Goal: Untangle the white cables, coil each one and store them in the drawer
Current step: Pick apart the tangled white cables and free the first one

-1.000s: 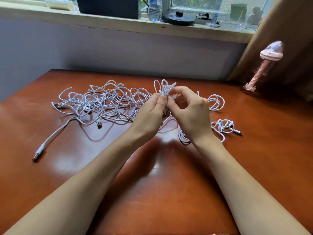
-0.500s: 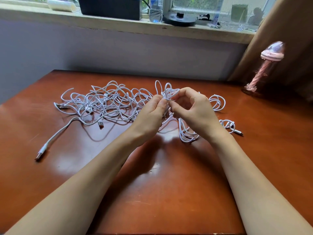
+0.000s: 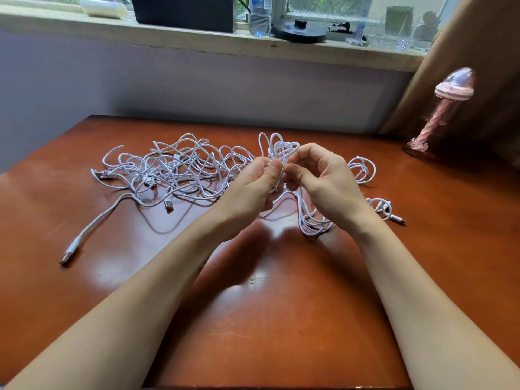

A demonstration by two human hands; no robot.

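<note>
A bundle of loops is held up just to the right of the main tangle, which lies on the table. The bundle is pinched by the left hand, thumb pressed onto the strands against curled fingers. It is met by the right hand, whose forefinger arches over the loop tops while the thumb closes in below; the other fingers are curled. Slack hangs beneath the right wrist, right of the tangle.

For this step, the loops are best kept clamped by the left hand while a single strand is teased out by the right. It should be drawn slowly, so that knots in the tangle are not tightened. The drawer is not in view.

Compared with a second ago, the right wrist is swung further from the tangle, so that more of the small coil with a plug is hidden. The tangle is unchanged.
</note>
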